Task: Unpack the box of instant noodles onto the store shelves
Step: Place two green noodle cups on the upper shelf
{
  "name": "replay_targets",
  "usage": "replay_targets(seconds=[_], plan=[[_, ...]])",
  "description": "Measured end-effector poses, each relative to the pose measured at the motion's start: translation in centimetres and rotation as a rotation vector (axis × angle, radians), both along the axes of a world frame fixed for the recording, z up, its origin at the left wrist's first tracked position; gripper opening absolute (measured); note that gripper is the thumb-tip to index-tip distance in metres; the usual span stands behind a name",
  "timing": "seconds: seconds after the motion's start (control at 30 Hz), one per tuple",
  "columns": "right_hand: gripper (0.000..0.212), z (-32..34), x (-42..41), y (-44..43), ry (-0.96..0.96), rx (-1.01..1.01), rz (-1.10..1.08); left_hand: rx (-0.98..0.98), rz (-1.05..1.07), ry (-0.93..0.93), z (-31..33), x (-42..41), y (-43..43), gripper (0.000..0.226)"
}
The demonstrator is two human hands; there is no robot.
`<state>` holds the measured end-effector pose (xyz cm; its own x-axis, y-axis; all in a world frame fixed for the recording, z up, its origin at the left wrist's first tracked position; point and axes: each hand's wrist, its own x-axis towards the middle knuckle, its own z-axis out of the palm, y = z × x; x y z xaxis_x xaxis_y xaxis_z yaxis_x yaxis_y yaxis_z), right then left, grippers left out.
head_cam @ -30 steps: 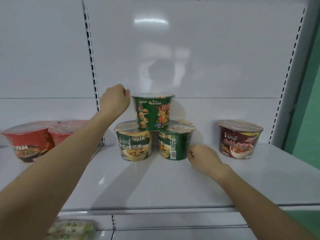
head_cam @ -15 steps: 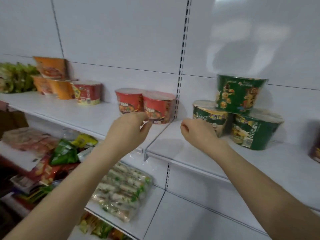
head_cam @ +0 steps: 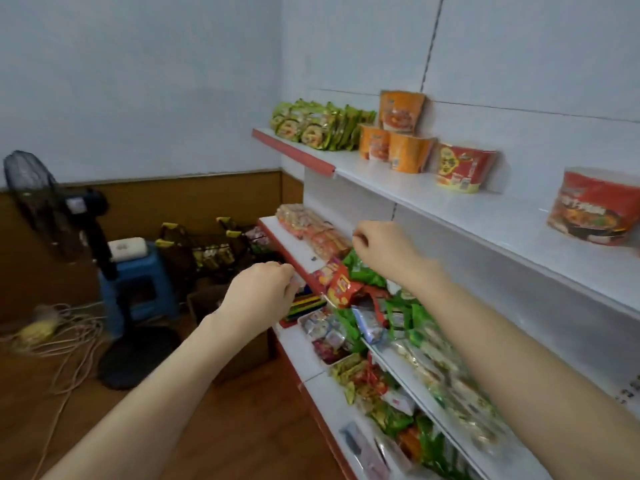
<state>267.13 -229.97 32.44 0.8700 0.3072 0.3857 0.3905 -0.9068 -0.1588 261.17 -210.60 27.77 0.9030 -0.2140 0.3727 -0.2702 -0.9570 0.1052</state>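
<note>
**Both hands empty beside the shelves**

Your left hand (head_cam: 260, 295) and right hand (head_cam: 382, 251) hang loosely curled, each grip closed on nothing. Orange noodle cups (head_cam: 394, 140) and red noodle bowls (head_cam: 464, 171) stand on the top shelf (head_cam: 519, 216), above your right hand.

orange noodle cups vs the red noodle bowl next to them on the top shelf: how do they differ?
The three tall orange paper noodle cups are narrow; the squat red noodle bowl with a yellow base band is wide and low. The orange cups are stacked, one on two; the red bowl stands alone, unstacked. Both sit upright on the white metal top shelf, against the back panel.
</note>
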Motion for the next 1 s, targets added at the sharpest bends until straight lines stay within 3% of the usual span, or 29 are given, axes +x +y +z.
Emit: replay_targets(seconds=[0.43, 1.0], plan=[[0.023, -7.3, 14.6, 27.1, 0.183, -0.02, 0.274, -0.064, 0.307, 0.121, -6.2, 8.1, 23.3, 0.025], [0.025, -18.5, 45.0, 43.3, 0.371, -0.032, 0.141, -0.075, 0.331, 0.403, -16.5, 37.7, 40.6, 0.026]])
